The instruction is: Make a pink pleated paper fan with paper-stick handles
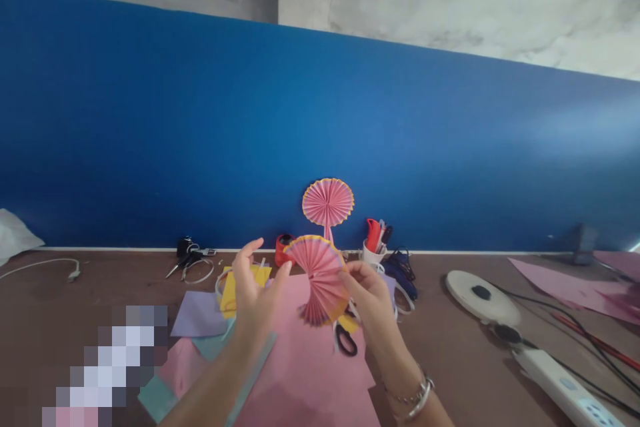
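A pleated pink paper fan (323, 273) with a yellow edge is spread partway round, held above the table. My right hand (367, 290) pinches its right edge between thumb and fingers. To the left of the fan, my left hand (257, 287) has its thumb and fingers apart, with nothing in it. Behind them, a finished round pink paper fan (328, 202) with a handle stands against the blue panel. Pink paper sheets (310, 373) lie below my hands. Scissors (346, 340) with black handles rest on them, partly hidden.
Purple paper (200, 313) and yellow paper (260, 275) lie to the left. A white cup (373, 253) of pens stands at the back, and a red tape roll (283, 251) sits near it. Rightward are a round white disc (483, 297), a power strip (565, 383) and cables. Keys (187, 250) lie back left.
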`<state>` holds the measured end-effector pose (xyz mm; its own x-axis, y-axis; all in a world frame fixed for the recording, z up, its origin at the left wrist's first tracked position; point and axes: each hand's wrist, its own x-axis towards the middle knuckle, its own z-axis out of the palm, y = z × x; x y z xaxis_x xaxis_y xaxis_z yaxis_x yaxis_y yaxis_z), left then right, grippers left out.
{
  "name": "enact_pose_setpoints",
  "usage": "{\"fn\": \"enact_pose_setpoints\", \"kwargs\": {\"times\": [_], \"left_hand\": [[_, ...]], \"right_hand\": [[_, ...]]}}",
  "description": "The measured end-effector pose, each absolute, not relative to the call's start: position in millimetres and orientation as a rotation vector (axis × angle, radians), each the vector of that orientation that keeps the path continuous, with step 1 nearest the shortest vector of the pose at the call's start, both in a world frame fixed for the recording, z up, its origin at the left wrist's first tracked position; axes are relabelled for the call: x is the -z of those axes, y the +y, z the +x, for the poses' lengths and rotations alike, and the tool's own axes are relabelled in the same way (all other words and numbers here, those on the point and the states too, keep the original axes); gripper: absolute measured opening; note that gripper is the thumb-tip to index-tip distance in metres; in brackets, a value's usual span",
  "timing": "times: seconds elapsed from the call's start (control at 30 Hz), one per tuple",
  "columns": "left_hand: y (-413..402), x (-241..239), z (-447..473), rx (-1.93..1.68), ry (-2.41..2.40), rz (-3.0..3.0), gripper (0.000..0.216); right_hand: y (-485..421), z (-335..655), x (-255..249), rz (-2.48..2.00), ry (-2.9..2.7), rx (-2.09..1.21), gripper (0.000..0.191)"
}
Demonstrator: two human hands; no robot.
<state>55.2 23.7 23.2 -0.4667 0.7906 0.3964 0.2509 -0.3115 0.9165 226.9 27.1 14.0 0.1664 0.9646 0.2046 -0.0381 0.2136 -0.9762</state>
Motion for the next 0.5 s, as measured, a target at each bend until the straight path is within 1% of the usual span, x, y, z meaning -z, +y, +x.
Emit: {"fn": "enact_pose_setpoints", "kwargs": {"times": [0.07,0.13,0.2,0.3,0.5], "left_hand": [[25.8,-21.5,58.2,-1.581,1.369,1.120,0.052],[27.8,-17.5,61.3,-1.338,1.145,1.043,0.051],[29.7,-12.3,62.9,-1.207,1.014,1.009,0.049],[32.2,-5.9,62.2,-1.187,1.015,0.961,0.045],[36.2,-4.5,57.5,-1.164,1.034,0.947,0.040]], "right_hand": [[26.7,225.6,-14.3,-1.061,-1.045,-1.049,0.030],[25.8,224.3,-14.4,-1.044,-1.020,-1.103,0.030],[25.9,223.7,-13.3,-1.047,-1.052,-1.119,0.030],[29.1,225.0,-9.6,-1.080,-1.181,-1.044,0.026],[32.8,234.3,-4.7,-1.058,-1.564,-0.681,0.023]]}}
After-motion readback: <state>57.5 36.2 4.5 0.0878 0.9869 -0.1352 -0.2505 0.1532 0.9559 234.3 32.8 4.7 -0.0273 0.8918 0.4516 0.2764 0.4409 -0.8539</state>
